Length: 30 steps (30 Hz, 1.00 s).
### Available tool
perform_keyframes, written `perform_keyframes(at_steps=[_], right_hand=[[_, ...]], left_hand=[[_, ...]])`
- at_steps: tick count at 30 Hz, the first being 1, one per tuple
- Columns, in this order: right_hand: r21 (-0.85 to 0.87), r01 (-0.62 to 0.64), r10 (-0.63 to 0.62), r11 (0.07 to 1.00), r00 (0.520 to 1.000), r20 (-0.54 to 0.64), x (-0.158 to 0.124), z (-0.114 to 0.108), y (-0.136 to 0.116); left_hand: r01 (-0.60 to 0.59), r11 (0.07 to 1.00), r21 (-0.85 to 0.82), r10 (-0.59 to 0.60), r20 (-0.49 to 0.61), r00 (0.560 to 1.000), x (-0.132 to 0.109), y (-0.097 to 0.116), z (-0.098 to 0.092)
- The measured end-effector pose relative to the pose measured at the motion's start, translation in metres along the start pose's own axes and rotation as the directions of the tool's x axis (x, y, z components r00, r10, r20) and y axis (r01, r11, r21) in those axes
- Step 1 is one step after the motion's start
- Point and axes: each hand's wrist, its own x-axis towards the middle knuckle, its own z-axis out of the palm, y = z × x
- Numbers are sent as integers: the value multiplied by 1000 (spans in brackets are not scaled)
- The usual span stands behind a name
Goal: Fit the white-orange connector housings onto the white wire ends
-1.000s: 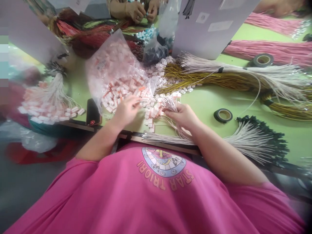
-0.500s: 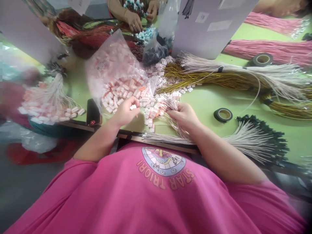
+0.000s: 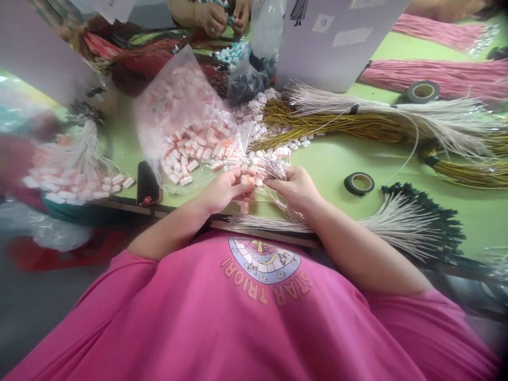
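Observation:
Between the thumb and fingers of my left hand (image 3: 227,189) is a small white-and-orange connector housing (image 3: 246,180). It is right beside the fingertips of my right hand (image 3: 297,189), which is closed around a bundle of white wires (image 3: 274,166). The silvery wire ends fan out above that hand, and the wires trail below it toward the table edge. Whether a wire sits inside the connector I cannot tell. Behind my left hand, loose connector housings (image 3: 198,148) spill from a clear plastic bag (image 3: 178,90). More white wires (image 3: 270,223) lie along the table's front edge.
Black tape rolls (image 3: 359,183) and yellow wires (image 3: 337,124) lie to the right, with dark-ended white wires (image 3: 400,222) nearer. At left are a phone (image 3: 148,182) and wires fitted with connectors (image 3: 85,164). Across the purple panels (image 3: 337,47), another person's hands (image 3: 216,20) work.
My left hand has moved right with a connector housing, from beside the loose pile to my right hand's fingertips. My right hand keeps its grip on the wires. The view shifted slightly.

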Motion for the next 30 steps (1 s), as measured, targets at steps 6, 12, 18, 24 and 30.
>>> perform_keyframes(at_steps=[6,12,18,24,30], right_hand=[[-73,6,-9,997,999,-38,-1,2,3],[-224,32,-41,974,998,-37,2,1,5],[-284,63,-75,957,997,-34,2,1,6],[-285,90,-104,954,994,-33,2,2,7],[-254,97,-107,962,994,-26,1,3,9]], left_hand=[[-15,1000,16,16,-38,999,9,-8,3],[-15,1000,21,17,-81,997,9,-5,8],[-9,995,94,20,-117,993,8,-4,9],[-71,953,294,121,-157,980,7,-11,9],[-74,915,397,153,-171,973,5,-9,11]])
